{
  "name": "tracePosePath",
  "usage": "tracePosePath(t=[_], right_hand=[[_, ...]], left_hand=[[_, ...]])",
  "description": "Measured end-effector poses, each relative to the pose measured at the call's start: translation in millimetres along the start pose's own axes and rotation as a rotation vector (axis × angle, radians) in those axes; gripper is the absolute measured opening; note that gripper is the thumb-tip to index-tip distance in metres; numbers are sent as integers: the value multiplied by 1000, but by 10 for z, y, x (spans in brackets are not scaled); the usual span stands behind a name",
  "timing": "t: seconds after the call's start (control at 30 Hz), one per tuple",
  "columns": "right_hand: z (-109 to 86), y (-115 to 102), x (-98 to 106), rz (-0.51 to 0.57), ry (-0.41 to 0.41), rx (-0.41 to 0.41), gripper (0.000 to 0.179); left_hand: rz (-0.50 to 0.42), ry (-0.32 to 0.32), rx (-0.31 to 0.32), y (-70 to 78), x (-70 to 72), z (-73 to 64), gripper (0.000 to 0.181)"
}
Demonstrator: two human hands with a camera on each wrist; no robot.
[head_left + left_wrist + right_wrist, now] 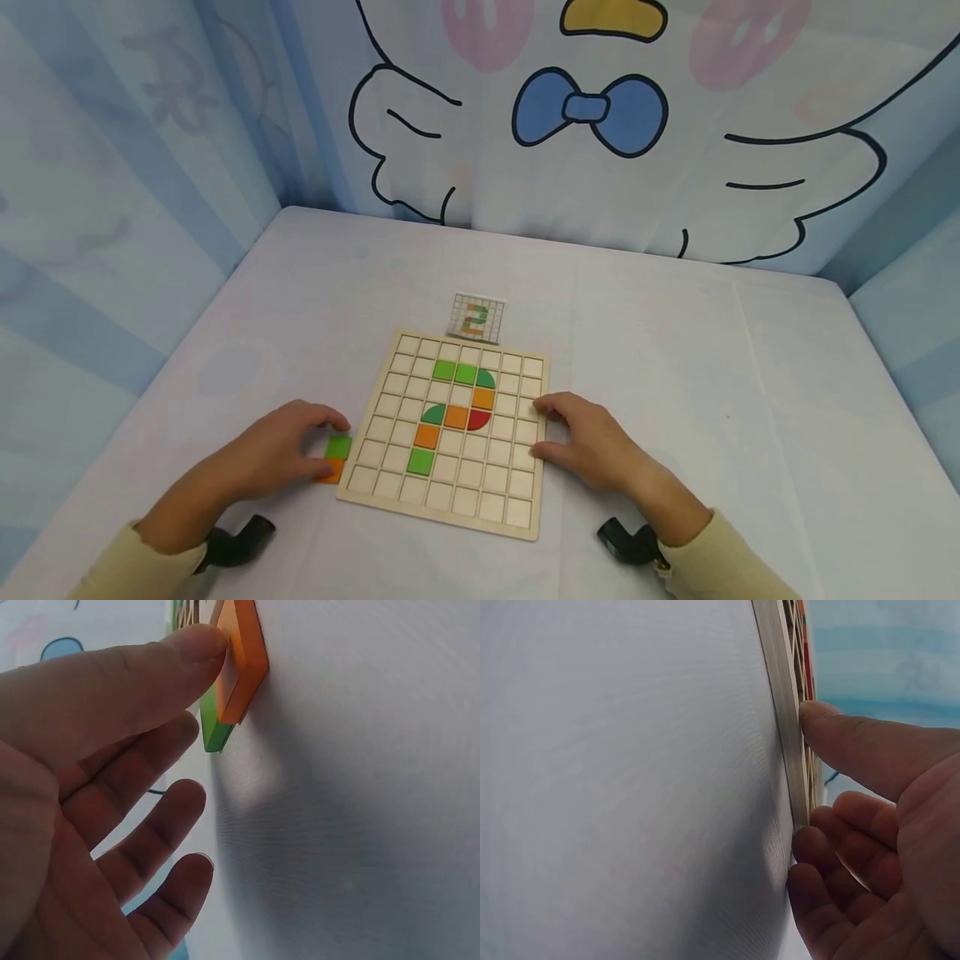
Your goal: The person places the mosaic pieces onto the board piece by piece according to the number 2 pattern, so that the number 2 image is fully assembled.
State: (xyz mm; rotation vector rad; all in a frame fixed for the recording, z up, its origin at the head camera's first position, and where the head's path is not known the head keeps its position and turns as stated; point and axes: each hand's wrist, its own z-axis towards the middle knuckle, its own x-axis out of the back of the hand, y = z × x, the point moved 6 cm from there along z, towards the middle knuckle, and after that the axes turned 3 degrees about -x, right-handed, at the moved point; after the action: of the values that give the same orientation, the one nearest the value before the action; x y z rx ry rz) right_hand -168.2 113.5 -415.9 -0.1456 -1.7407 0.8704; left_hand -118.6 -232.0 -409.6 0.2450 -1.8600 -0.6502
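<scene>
My left hand [262,454] is beside the board's left edge, its thumb touching an orange square tile [246,656] and its index fingertip close to a green square tile [339,447]. These two tiles lie side by side on the table. The other fingers are loosely bent, with nothing in them. The wooden grid board [495,504] carries a curving row of green, orange and red tiles, including a red quarter-round tile [478,419]. On the board's right edge rest the thumb and fingertips of my right hand [592,437]; the right wrist view shows them right at the rim [784,712].
Behind the board lies a small card [477,318] printed with a grid and a coloured figure like a 2. A white cloth covers the table [675,333]. Printed curtains [585,183] stand at the back and sides. Dark wrist-worn devices [243,542] sit at both cuffs.
</scene>
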Motion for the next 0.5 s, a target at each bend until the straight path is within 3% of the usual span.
tracePosePath(t=[0.3,0.5], right_hand=[[0,12,-6,-2,8,8,53],[0,10,-2,2,4,-3,53]], left_hand=[[-3,-20,24,-12,-7,-17,47],[1,4,10,-13,5,-4,46]])
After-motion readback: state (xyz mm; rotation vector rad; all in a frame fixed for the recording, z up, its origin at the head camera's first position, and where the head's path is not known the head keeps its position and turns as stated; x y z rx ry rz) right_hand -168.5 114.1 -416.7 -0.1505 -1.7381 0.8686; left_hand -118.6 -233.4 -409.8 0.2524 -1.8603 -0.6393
